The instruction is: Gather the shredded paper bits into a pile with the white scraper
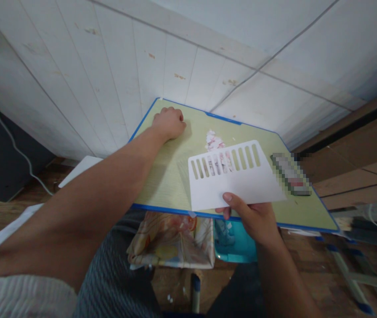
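Note:
In the head view my right hand (254, 216) grips the lower edge of a white slotted card (238, 187), thumb on top and fingers underneath. A row of long rounded cut-outs runs along the card's far side. Just beyond it lies a small pile of white and pink paper scraps (214, 140), partly seen through the slots. My left hand (170, 122) rests near the far left corner of the green folding table (162, 176), its fingers curled closed. Whatever they may hold is hidden.
A blurred-out flat item (291, 174) lies at the table's right. Beneath the front edge are a patterned cloth-lined bin (175, 251) and a turquoise plastic container (235, 251). A white panelled wall (182, 66) stands behind, with cardboard boxes (360, 145) at the right.

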`<state>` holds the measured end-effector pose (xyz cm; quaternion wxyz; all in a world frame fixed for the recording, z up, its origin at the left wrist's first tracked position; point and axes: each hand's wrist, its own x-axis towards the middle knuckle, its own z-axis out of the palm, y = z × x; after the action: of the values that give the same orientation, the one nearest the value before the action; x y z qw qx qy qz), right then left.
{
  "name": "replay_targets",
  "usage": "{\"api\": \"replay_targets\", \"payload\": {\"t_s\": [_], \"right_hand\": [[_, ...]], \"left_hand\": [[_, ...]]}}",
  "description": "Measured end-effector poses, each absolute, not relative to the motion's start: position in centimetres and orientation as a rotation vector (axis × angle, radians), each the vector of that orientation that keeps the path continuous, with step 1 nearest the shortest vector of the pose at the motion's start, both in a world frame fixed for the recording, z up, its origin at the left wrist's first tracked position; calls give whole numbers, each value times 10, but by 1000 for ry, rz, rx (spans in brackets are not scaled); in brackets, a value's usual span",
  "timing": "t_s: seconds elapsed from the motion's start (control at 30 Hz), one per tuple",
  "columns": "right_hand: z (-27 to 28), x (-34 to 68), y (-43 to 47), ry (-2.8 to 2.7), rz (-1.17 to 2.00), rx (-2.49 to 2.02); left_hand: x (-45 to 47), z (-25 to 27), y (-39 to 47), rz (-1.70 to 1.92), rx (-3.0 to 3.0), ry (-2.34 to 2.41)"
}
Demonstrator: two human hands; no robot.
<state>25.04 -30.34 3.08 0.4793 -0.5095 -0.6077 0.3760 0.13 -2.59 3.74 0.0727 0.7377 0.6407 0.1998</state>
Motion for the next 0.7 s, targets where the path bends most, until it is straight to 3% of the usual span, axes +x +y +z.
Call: {"api": "replay_targets", "payload": {"t_s": [0.13, 0.37, 0.7], "right_hand": [[29, 251, -299, -1362, 904, -1223], [30, 257, -280, -1009, 459, -1274], [22, 265, -287, -1207, 490, -1412]], "left_hand": [[1, 37, -27, 604, 2223, 1929], [2, 39, -29, 593, 2207, 1930], [0, 39, -29, 609, 2181, 1913]]}}
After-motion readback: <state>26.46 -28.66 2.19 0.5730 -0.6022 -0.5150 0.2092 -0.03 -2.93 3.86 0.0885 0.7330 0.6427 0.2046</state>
